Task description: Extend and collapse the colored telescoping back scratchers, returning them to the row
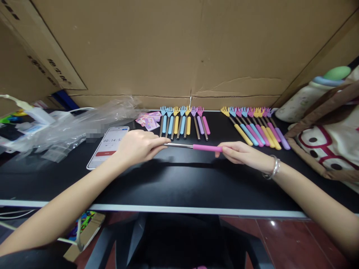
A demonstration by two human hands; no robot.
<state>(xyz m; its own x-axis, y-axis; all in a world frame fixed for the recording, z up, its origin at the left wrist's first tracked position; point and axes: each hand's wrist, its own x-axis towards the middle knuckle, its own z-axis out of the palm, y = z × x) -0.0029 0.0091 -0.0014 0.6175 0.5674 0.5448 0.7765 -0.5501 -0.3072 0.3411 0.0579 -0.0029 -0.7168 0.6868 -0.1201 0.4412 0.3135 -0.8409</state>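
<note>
I hold a telescopic back scratcher (196,147) level above the black table (174,179). My left hand (138,145) is closed round its metal end, hiding the claw. My right hand (241,152), with a silver bracelet at the wrist, pinches the end of its pink handle. Behind it lie two rows of similar scratchers with hand-shaped claws: a middle row (183,123) and a right row (256,129), in blue, yellow, pink and purple.
A phone (108,146) showing a timer lies by my left wrist. Crumpled clear plastic bags (75,127) sit at the left, small pink packets (148,120) behind. A patterned bag (328,142) stands at the right. Cardboard walls rise at the back.
</note>
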